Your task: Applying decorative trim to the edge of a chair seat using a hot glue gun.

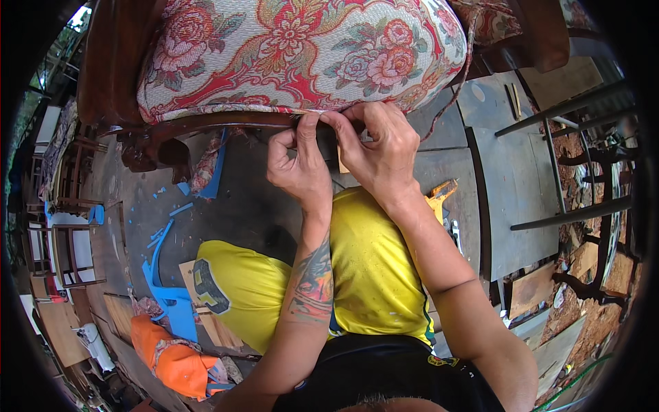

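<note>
A chair seat covered in floral fabric, red, cream and green, lies before me. It rests on a dark carved wooden frame. Strips of matching fabric piping run along the seat's front edge, and a loose end hangs down at the right. My left hand is closed, thumb and fingers pinching the piping at the middle of this edge. Right beside it, my right hand pinches the same piping, thumb tip nearly touching the left thumb. What lies between the fingertips is mostly covered.
An orange-yellow staple gun lies right of my knee. Blue foam offcuts and an orange cloth are on the left floor. Dark metal legs jut in from the right, over boards. Wooden chair frames stand far left.
</note>
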Available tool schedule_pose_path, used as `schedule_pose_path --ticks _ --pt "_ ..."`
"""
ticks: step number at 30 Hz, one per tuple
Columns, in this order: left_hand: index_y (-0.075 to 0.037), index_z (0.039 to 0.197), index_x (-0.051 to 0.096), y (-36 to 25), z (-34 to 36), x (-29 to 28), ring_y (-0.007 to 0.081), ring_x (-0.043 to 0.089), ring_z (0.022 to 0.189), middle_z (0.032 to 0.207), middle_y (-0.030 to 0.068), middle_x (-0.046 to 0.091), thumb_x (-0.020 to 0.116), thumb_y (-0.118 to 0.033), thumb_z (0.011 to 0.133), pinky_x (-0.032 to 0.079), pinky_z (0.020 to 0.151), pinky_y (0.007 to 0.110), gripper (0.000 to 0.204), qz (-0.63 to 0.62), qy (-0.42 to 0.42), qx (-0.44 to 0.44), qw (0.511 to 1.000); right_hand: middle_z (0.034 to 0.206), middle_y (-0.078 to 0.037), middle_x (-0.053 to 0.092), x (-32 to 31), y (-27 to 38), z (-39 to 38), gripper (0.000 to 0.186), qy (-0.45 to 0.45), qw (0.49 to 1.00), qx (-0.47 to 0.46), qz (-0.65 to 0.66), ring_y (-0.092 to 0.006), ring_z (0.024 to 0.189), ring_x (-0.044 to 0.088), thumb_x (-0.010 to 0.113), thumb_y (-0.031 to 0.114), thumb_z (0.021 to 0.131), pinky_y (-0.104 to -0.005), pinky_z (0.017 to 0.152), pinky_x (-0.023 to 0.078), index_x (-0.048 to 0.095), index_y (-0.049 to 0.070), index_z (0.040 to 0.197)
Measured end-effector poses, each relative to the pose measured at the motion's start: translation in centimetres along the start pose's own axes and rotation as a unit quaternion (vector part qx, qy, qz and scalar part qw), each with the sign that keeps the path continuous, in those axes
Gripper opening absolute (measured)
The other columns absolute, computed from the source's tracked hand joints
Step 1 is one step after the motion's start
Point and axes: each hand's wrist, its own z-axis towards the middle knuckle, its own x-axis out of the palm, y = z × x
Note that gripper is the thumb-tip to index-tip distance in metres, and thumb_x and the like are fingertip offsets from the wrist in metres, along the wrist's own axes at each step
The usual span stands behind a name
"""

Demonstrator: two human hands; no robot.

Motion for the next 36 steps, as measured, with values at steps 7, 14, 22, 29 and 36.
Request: schedule_pose_path --ticks 7,14,22,29,36 --pt "0.001 0.078 0.066 0.3 0.0 -0.1 0.005 0.048 0.068 0.072 -0.0031 0.061 0.083 -0.024 0.098 0.039 0.06 0.024 0.036 -0.01 -0.006 0.005 1.0 0.07 -0.009 0.063 0.2 0.6 -0.1 0.028 0.008 1.0 0.016 -0.011 -0.0317 0.067 0.062 0.088 0.017 0.082 -0.044 0.057 0.049 0.062 0.008 0.078" --pt "0.001 0.08 0.068 0.4 0.4 -0.4 0.0082 0.053 0.069 0.074 0.0004 0.065 0.085 -0.02 0.095 0.045 0.065 0.027 0.031 -0.022 0.005 0.023 0.999 0.071 -0.009 0.062 0.5 0.5 -0.2 0.029 -0.006 1.0 0.005 -0.014 -0.032 0.068 0.062 0.088 0.015 0.083 -0.0443 0.058 0.049 0.06 0.007 0.078" --pt "-0.001 0.08 0.067 -0.4 0.4 -0.3 0.0055 0.053 0.072 0.076 -0.0021 0.065 0.084 -0.019 0.096 0.043 0.064 0.023 0.03 -0.051 0.003 -0.006 0.999 0.074 -0.009 0.066 -0.5 0.4 0.0 0.027 0.041 0.997 0.04 0.054 -0.0321 0.07 0.063 0.089 0.018 0.083 -0.0432 0.061 0.05 0.064 0.006 0.082" --pt "-0.002 0.079 0.063 0.3 0.6 -0.5 0.0047 0.051 0.07 0.076 -0.0021 0.065 0.086 -0.019 0.095 0.041 0.063 0.021 0.033 -0.099 0.0 -0.036 0.994 0.075 -0.01 0.066 0.2 1.0 -0.1 0.028 0.013 0.999 0.035 0.002 -0.0324 0.07 0.064 0.089 0.018 0.083 -0.0437 0.061 0.05 0.063 0.006 0.082" --pt "-0.002 0.081 0.062 0.3 0.8 -0.6 0.0055 0.053 0.071 0.078 -0.0012 0.065 0.085 -0.019 0.096 0.042 0.064 0.023 0.032 -0.077 0.002 -0.047 0.996 0.075 -0.009 0.065 0.6 1.0 -0.3 0.028 -0.004 0.999 0.029 -0.013 -0.032 0.071 0.063 0.088 0.016 0.082 -0.0443 0.061 0.05 0.062 0.006 0.082"
